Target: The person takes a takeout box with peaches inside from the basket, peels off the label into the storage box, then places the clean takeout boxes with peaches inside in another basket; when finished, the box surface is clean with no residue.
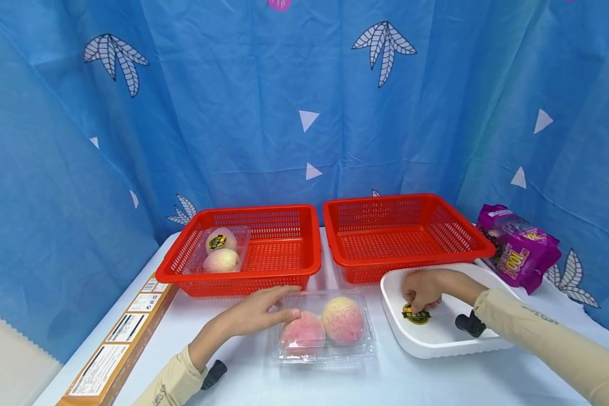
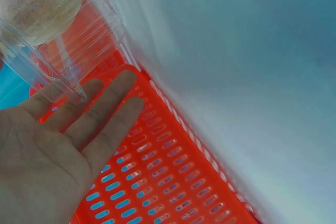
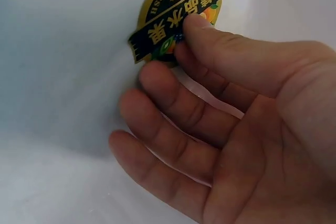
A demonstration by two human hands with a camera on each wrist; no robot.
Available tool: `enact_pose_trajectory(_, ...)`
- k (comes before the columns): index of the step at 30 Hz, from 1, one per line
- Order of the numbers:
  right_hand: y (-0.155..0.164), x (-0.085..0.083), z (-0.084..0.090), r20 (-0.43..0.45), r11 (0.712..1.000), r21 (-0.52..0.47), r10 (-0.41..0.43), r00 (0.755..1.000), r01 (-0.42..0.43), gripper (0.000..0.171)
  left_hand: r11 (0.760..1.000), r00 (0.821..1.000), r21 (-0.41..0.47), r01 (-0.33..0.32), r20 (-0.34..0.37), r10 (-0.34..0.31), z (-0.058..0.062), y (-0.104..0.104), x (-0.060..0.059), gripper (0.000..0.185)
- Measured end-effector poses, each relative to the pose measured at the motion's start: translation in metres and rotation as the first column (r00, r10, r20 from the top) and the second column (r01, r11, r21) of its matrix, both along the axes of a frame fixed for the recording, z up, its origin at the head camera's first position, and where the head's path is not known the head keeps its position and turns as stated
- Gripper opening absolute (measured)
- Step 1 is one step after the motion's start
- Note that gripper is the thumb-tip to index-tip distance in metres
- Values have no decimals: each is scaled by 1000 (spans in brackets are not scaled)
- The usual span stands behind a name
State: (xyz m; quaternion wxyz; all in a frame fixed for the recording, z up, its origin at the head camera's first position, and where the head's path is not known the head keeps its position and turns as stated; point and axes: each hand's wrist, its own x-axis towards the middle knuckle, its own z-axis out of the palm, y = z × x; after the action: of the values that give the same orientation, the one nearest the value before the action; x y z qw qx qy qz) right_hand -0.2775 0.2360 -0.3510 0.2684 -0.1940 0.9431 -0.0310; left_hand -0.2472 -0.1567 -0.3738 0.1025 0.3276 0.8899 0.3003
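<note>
A: Right hand [image 1: 426, 290]?
B: Pinching sticker [image 3: 176, 17] in white tray [image 1: 436, 338].
A: Left hand [image 1: 256, 313]?
B: Flat-fingered, steadying peach clamshell [image 1: 327, 327] beside it. Labelling step; next, likely careful lift across.

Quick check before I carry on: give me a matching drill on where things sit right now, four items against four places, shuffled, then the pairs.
Things:
1. gold sticker
2. clear box with two peaches
3. purple packet
4. stickered peach box

Places:
A. inside the left red basket
B. on the table in front of the baskets, left hand touching it
C. in the white tray, pinched by the right hand
D. at the table's right edge, behind the tray

Pairs: 1-C, 2-B, 3-D, 4-A
</note>
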Motion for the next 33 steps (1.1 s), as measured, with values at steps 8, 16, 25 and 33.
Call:
enact_pose_trajectory(8, 0, 3, 0, 0, 998, 21, -65, 998, 65, 17, 1000, 1000, -2, -3, -2, 3, 1, 0, 1, 66)
enact_pose_trajectory(16, 5, 4, 3, -33, 997, 7, -77, 997, 77, 17, 1000, 1000, 2, -1, 0, 1, 0, 0, 0, 65)
enact_pose_trajectory(25, 11, 10, 28, -184, 995, -72, 61, 981, -75, 18, 1000, 1000, 14, -3, 18, 2, -1, -1, 0, 65)
enact_pose_trajectory(33, -8, 26, 53, -145, 947, -302, 72, 987, -114, 26, 1000, 1000, 26, -7, 28, 6, -1, -1, 0, 65)
